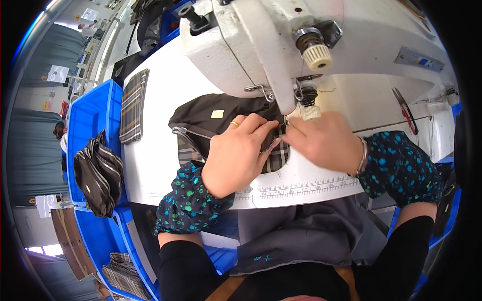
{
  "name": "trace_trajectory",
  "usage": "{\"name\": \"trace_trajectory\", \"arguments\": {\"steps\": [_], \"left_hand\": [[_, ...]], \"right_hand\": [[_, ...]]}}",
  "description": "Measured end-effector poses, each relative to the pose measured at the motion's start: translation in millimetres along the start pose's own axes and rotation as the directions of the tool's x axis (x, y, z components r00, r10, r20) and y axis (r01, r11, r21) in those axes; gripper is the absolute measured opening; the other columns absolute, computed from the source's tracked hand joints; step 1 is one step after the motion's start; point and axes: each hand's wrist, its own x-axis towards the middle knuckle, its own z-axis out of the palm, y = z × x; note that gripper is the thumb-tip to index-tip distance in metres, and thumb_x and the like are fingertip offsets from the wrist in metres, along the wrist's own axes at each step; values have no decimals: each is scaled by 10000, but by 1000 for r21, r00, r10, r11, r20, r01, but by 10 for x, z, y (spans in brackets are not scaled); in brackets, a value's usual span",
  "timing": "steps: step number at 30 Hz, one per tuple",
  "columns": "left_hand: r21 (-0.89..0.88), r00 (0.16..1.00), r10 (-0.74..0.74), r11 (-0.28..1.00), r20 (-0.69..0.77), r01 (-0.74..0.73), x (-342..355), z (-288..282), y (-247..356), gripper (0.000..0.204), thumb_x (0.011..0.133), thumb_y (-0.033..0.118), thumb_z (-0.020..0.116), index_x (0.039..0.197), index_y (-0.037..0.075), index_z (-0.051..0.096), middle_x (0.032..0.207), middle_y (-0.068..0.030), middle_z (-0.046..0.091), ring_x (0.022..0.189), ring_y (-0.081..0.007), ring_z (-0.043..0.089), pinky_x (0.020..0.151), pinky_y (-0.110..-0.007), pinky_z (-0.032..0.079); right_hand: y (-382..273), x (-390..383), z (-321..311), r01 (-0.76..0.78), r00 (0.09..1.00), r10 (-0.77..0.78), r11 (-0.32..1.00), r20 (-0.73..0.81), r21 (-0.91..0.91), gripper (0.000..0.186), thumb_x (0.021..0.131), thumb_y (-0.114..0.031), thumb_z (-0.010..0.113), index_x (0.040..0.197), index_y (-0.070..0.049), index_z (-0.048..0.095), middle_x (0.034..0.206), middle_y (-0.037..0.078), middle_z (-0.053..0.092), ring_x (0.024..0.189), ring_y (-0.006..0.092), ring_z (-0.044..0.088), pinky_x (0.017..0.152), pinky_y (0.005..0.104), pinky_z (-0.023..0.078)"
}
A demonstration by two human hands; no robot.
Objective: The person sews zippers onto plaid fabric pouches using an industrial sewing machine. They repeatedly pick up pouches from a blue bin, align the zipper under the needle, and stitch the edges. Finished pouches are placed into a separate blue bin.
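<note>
A dark brown fabric piece with a metal zipper and a plaid layer lies beneath the sewing machine. My left hand, wearing a gold ring, rests on it; its thumb and fingers grip the cloth beside the zipper. At the cloth's right edge, close under the needle area, my right hand has its fingers curled together. That hand is slightly blurred, and whatever its fingertips hold is hidden. A small yellow label sits on the brown cloth.
Folded plaid cloth lies at the white table's left edge. Blue bins stand beyond it, with striped dark pieces draped over one. Red-handled snips lie right of the machine. A printed ruler runs along the front edge.
</note>
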Motion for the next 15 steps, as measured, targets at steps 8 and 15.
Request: {"name": "trace_trajectory", "arguments": {"steps": [8,15], "left_hand": [[82,991,13,997,-134,-2,-15,190,85,496,695,124,823,1186,112,747,1122,-14,670,991,-239,676,696,-358,595],[353,982,154,930,-112,-106,-28,281,96,204,808,137,692,985,43,652,911,-53,522,696,-146,651,518,-289,515]], "right_hand": [[-307,-123,-33,185,983,-184,979,12,-86,190,802,-173,689,890,-7,716,989,196,754,569,142,635,504,292,479],[-264,-106,39,272,961,-275,952,-4,-140,218,801,-164,677,902,19,739,918,228,762,554,145,633,499,275,475]]}}
